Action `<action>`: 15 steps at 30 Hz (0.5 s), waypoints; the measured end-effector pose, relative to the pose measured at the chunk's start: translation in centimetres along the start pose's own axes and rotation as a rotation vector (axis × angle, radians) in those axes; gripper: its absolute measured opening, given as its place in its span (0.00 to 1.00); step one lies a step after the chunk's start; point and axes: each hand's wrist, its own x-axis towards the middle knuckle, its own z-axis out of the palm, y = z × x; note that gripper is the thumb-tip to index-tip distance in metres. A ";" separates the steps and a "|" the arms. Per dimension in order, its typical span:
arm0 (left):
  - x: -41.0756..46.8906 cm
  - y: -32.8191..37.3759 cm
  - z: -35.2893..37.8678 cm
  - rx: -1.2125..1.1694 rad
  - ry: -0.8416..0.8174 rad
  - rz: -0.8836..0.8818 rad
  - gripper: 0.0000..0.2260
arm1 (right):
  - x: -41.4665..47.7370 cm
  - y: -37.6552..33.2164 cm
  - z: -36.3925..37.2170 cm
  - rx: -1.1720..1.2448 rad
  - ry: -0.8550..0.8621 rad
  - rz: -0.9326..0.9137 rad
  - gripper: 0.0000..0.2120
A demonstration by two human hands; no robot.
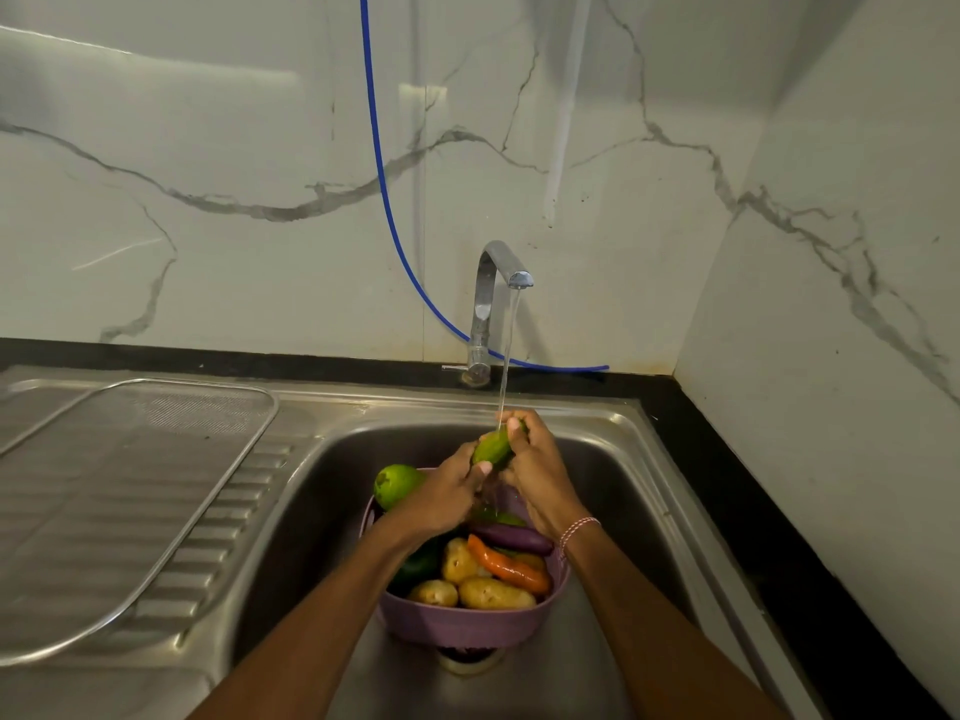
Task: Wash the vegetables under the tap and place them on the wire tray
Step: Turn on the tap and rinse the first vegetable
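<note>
Both my hands hold one small green vegetable [493, 448] under the running water of the chrome tap [491, 304]. My left hand [449, 493] grips its lower end and my right hand [535, 472] wraps its upper side. Below them a purple basket [467, 623] sits in the steel sink [332, 511]. It holds potatoes [493, 592], an orange carrot [511, 566], a purple aubergine [514, 537], a dark green vegetable and a large light-green one [397, 485] at its far left rim. The wire tray [130, 491] lies flat on the drainboard to the left, with nothing on it.
A blue hose [384, 189] hangs down the marble wall and runs behind the tap. A black counter strip [779, 537] borders the sink on the right, against a side wall. The sink drain [467, 659] shows just under the basket's near edge.
</note>
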 end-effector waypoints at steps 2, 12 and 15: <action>0.4 0.1 0.3 0.065 0.054 0.041 0.17 | 0.1 0.1 0.3 -0.040 0.083 0.009 0.12; -0.1 0.3 -1.3 -0.244 0.359 -0.300 0.26 | -1.2 -0.1 -0.4 -0.101 -0.283 -0.063 0.21; -0.5 0.3 -1.7 -0.351 0.252 -0.248 0.26 | -1.2 -0.1 -0.3 -0.070 -0.214 -0.095 0.16</action>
